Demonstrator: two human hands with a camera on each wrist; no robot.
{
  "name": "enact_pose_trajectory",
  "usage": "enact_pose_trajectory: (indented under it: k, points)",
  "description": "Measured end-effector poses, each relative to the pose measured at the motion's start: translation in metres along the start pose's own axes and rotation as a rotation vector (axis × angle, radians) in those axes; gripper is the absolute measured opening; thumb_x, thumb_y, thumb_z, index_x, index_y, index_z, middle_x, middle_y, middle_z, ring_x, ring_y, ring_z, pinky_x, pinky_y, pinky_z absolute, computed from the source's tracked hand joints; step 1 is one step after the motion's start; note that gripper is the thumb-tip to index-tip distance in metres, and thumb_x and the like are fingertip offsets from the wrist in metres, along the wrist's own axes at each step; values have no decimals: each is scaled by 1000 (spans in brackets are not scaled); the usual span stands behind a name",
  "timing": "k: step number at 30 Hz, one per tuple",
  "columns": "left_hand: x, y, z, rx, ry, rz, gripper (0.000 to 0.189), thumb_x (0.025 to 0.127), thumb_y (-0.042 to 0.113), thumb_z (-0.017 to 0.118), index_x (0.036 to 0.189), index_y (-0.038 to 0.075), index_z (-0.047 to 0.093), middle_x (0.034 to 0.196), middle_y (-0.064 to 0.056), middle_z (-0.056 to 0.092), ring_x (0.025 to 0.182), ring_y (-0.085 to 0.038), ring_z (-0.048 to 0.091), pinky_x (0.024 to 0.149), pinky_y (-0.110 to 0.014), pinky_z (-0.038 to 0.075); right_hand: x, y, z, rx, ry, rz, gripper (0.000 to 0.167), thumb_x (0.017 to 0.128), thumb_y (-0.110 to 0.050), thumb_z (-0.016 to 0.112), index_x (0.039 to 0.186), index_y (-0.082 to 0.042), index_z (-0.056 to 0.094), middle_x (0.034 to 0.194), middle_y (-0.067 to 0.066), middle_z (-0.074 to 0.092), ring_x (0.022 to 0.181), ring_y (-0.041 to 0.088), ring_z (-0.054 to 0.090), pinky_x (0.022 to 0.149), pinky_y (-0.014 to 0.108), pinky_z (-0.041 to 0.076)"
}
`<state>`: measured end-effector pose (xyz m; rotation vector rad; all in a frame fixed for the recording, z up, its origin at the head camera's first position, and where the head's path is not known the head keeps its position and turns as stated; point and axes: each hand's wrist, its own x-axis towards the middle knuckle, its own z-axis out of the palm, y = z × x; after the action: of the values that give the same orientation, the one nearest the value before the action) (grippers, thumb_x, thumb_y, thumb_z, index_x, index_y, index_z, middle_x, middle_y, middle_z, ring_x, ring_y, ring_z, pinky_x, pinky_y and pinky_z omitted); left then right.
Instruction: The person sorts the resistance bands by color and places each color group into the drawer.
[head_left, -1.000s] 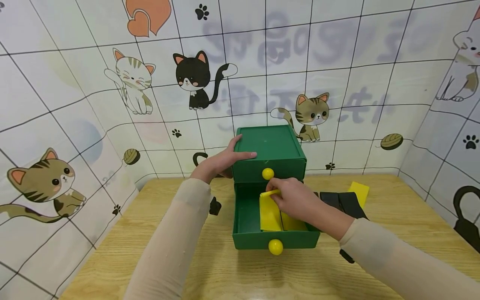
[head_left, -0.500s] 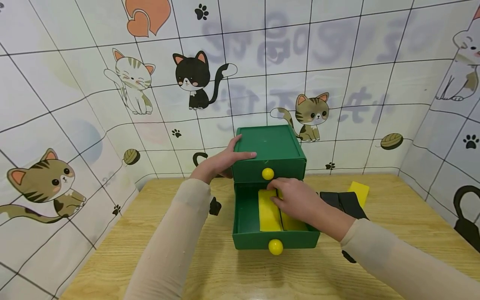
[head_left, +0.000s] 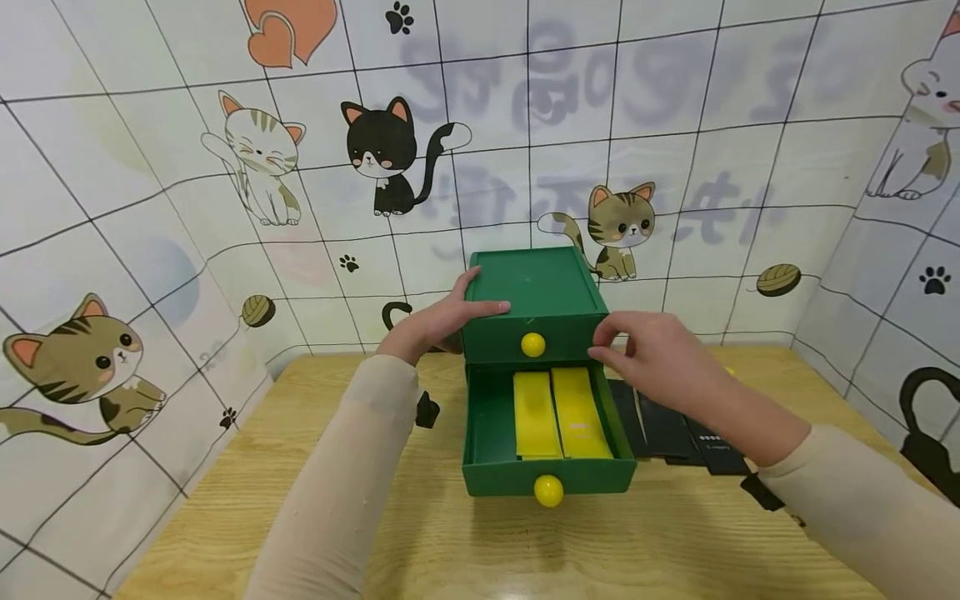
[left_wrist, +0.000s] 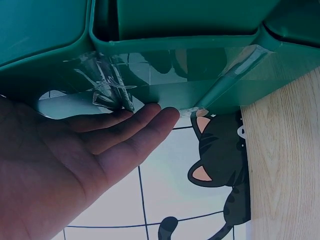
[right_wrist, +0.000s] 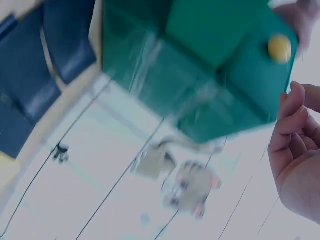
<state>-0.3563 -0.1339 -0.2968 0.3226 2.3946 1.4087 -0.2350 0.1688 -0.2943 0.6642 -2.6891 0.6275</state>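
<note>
Left hand (head_left: 431, 325): fingers straight against green cabinet (head_left: 528, 283), likely steadying it | Right hand (head_left: 667, 354): by its right edge, fingers loosely curled, empty | Yellow packets (head_left: 534, 421): side by side in lower drawer (head_left: 498, 481), standing open nearward, presumably for access

The left sleeve (head_left: 337, 492) and right sleeve (head_left: 870, 500) are pale beige, lightly creased, with a small black block (head_left: 427, 410) beside each cuff (head_left: 388, 385).

Bright head view, soft glare on tabletop (head_left: 517, 558), left wrist view dimmer, right wrist view blurred
</note>
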Motion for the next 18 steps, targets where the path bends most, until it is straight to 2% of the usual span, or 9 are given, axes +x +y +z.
enact_pose_trajectory:
  k: [2, 4, 8, 13, 18]
  points:
    - [0, 0, -1, -1, -3, 1, 104, 95, 60, 71, 166, 56, -6, 182, -7, 2, 158, -45, 35, 115, -71, 44, 0, 14, -13, 26, 13, 61, 11, 103, -22, 73, 103, -11, 72, 89, 5, 74, 58, 13, 55, 53, 28, 44]
    - [0, 0, -2, 1, -5, 1, 104, 95, 60, 71, 166, 56, -6, 182, -7, 2, 158, -45, 35, 115, -71, 45, 0, 29, -24, 43, 23, 120, 14, 104, -24, 72, 104, -10, 71, 95, 9, 75, 58, 14, 59, 52, 29, 43]
    - [-1, -1, -4, 2, -1, -1, 104, 96, 60, 71, 166, 55, -6, 182, -7, 2, 157, -46, 37, 115, -71, 45, 3, 63, -35, 46, 6, 236, 24, 106, -30, 69, 111, -7, 71, 98, 15, 75, 60, 16, 64, 55, 31, 42]
    - [-1, -2, -5, 2, 6, -8, 103, 96, 60, 70, 166, 55, -5, 182, -7, 2, 157, -45, 37, 114, -71, 45, 4, 107, -33, 50, -53, 323, 38, 109, -37, 62, 120, -1, 69, 102, 20, 74, 66, 18, 64, 60, 34, 45]
    - [-1, -2, -4, 6, 7, -11, 104, 95, 59, 71, 166, 55, -5, 182, -8, 2, 155, -45, 39, 114, -70, 46, 0, 153, -19, 42, -70, 394, 45, 111, -36, 59, 127, 6, 63, 124, 34, 65, 82, 29, 68, 67, 37, 52]
